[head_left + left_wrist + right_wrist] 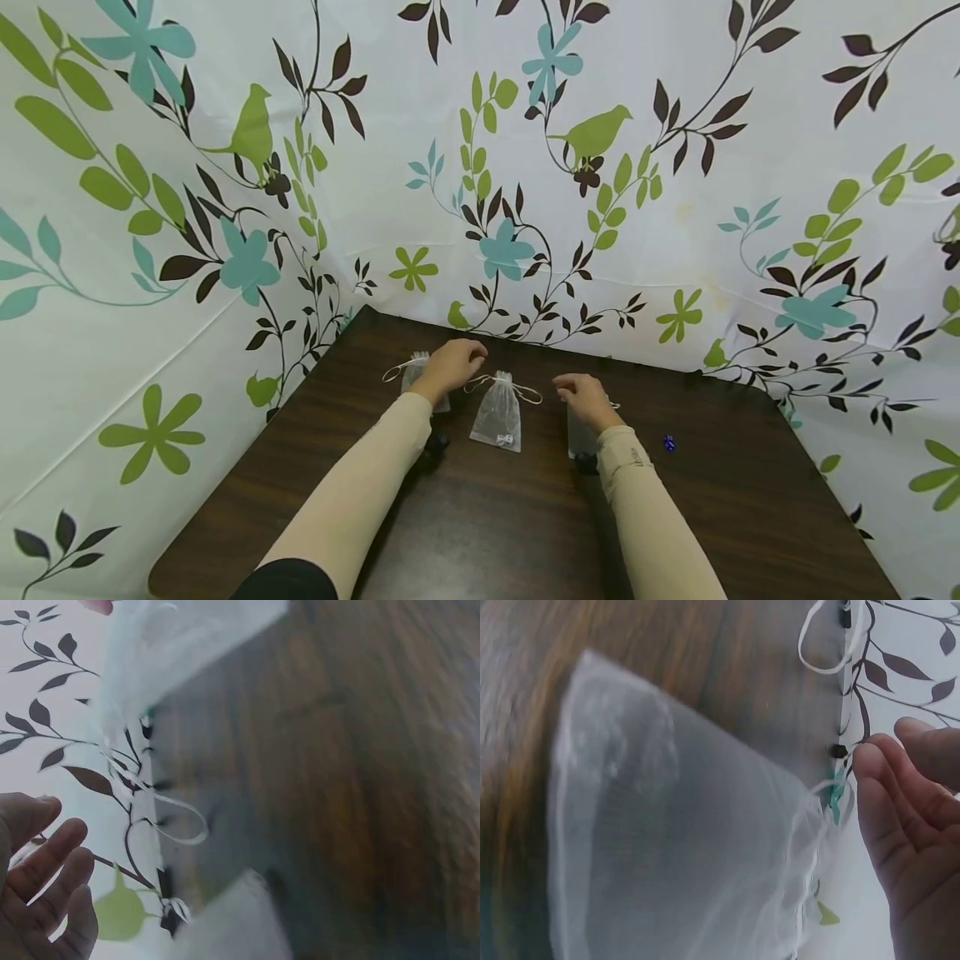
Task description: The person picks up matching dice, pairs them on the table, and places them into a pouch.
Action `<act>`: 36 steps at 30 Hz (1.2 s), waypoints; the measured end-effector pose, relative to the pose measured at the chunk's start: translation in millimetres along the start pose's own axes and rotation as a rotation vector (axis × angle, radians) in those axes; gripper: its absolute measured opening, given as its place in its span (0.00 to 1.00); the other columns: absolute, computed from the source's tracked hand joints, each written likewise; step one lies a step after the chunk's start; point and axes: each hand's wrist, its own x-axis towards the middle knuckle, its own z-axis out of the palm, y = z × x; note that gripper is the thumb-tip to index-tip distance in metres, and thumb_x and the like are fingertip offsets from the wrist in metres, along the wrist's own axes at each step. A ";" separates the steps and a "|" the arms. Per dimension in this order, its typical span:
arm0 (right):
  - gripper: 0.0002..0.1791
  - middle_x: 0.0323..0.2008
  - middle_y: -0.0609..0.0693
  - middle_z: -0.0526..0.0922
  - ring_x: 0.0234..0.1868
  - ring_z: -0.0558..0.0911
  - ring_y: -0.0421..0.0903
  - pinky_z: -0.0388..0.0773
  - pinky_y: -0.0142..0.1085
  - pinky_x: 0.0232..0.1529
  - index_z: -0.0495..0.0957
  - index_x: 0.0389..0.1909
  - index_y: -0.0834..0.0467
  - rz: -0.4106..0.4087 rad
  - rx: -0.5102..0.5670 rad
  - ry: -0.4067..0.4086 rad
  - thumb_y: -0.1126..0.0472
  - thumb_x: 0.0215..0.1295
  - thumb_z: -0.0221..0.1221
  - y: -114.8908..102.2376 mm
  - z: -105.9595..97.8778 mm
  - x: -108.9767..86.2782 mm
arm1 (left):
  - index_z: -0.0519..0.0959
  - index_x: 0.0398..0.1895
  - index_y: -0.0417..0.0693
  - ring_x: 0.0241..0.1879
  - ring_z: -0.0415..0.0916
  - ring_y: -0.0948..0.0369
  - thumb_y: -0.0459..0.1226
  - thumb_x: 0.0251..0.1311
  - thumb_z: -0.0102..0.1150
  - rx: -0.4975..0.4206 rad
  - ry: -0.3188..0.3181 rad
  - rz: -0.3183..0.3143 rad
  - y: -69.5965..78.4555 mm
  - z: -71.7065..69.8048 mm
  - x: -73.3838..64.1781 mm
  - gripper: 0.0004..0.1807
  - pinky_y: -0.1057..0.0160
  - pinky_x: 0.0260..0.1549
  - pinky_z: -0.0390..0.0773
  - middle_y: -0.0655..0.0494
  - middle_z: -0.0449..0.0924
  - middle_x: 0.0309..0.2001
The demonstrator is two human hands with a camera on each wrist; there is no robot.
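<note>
Three sheer white drawstring bags lie in a row on the dark wooden table point(510, 517). The middle bag point(497, 410) has small pale dice point(506, 439) in its lower corner, and its cord loops spread to both sides. My left hand point(452, 367) hovers over the left bag point(417, 367), fingers loosely bent and holding nothing. Over the right bag point(581, 435) is my right hand point(585, 396), its fingers bent with nothing visible between them. In the right wrist view that bag point(682, 817) lies flat beside the hand. A blue die point(669, 443) sits further right.
Patterned cloth point(585, 208) with leaves and birds hangs right behind the table's far edge and along its left and right sides. Dark wrist cameras sit under both wrists, close over the tabletop.
</note>
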 end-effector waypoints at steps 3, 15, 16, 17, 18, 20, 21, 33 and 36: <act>0.15 0.47 0.62 0.86 0.45 0.86 0.56 0.82 0.47 0.43 0.81 0.56 0.68 0.009 -0.014 0.011 0.69 0.72 0.59 4.5 -5.1 -3.0 | 0.84 0.54 0.52 0.43 0.82 0.58 0.40 0.73 0.58 0.002 -0.008 0.015 10.8 -1.9 1.6 0.12 0.54 0.42 0.80 0.56 0.85 0.51; 0.14 0.52 0.65 0.84 0.53 0.81 0.62 0.78 0.54 0.52 0.80 0.56 0.69 0.027 -0.045 0.082 0.69 0.73 0.57 21.5 -23.1 -16.3 | 0.85 0.53 0.48 0.46 0.82 0.58 0.40 0.73 0.58 -0.016 -0.064 0.082 47.0 10.0 12.4 0.12 0.57 0.49 0.79 0.55 0.86 0.47; 0.14 0.52 0.65 0.83 0.54 0.81 0.63 0.78 0.55 0.52 0.80 0.55 0.69 0.029 -0.050 0.089 0.69 0.73 0.57 23.3 -23.8 -17.2 | 0.85 0.53 0.48 0.46 0.82 0.58 0.40 0.73 0.58 -0.021 -0.070 0.084 50.0 11.1 12.7 0.12 0.57 0.49 0.79 0.55 0.86 0.47; 0.14 0.52 0.66 0.83 0.53 0.81 0.63 0.78 0.55 0.52 0.80 0.55 0.70 0.033 -0.052 0.097 0.69 0.72 0.57 25.2 -24.4 -18.0 | 0.85 0.53 0.48 0.46 0.82 0.58 0.40 0.73 0.58 -0.027 -0.078 0.085 53.1 12.4 12.8 0.12 0.57 0.48 0.79 0.55 0.86 0.47; 0.14 0.51 0.66 0.83 0.53 0.81 0.63 0.77 0.55 0.52 0.80 0.54 0.70 0.040 -0.056 0.105 0.69 0.72 0.57 27.1 -24.9 -18.9 | 0.85 0.53 0.48 0.46 0.82 0.58 0.39 0.73 0.58 -0.033 -0.085 0.086 56.3 14.1 12.9 0.12 0.57 0.48 0.79 0.54 0.86 0.47; 0.13 0.50 0.66 0.83 0.51 0.81 0.63 0.78 0.55 0.51 0.80 0.53 0.71 0.065 -0.060 0.125 0.69 0.72 0.57 30.7 -26.3 -20.8 | 0.85 0.53 0.48 0.45 0.82 0.59 0.39 0.72 0.59 -0.042 -0.093 0.097 62.8 18.8 13.2 0.11 0.58 0.47 0.79 0.55 0.86 0.46; 0.13 0.49 0.66 0.83 0.50 0.81 0.63 0.78 0.54 0.49 0.80 0.52 0.71 0.080 -0.060 0.136 0.69 0.72 0.57 32.5 -27.1 -21.7 | 0.85 0.52 0.47 0.44 0.82 0.59 0.38 0.72 0.59 -0.051 -0.101 0.102 66.3 21.2 12.9 0.11 0.58 0.46 0.79 0.54 0.86 0.46; 0.11 0.41 0.68 0.83 0.40 0.82 0.61 0.79 0.53 0.40 0.79 0.44 0.73 0.206 -0.097 0.206 0.67 0.71 0.57 37.5 -35.7 -36.8 | 0.87 0.47 0.48 0.44 0.83 0.59 0.39 0.73 0.58 -0.053 -0.158 0.066 97.8 51.6 1.7 0.10 0.57 0.47 0.80 0.56 0.87 0.43; 0.12 0.41 0.68 0.83 0.38 0.81 0.60 0.79 0.53 0.39 0.79 0.44 0.72 0.249 -0.102 0.207 0.65 0.72 0.56 39.6 -35.4 -40.4 | 0.87 0.46 0.47 0.45 0.83 0.57 0.39 0.73 0.57 -0.088 -0.167 0.043 100.1 58.4 1.1 0.10 0.57 0.47 0.80 0.55 0.87 0.44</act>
